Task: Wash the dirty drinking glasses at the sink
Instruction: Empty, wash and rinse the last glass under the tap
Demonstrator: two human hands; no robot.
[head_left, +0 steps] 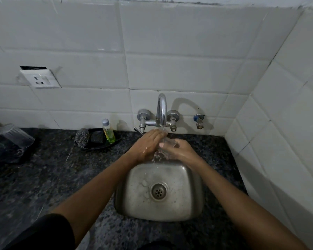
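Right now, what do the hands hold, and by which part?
A clear drinking glass under the tap: the right hand grips its side, and the left hand covers the other side.

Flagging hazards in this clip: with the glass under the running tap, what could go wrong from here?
1. The wet clear glass, held between the left hand and right hand, could slip and break in the steel sink.
2. Water from the tap may splash onto the counter.

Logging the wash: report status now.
Both hands, left hand and right hand, gripping glass under running tap. Sink unobstructed.
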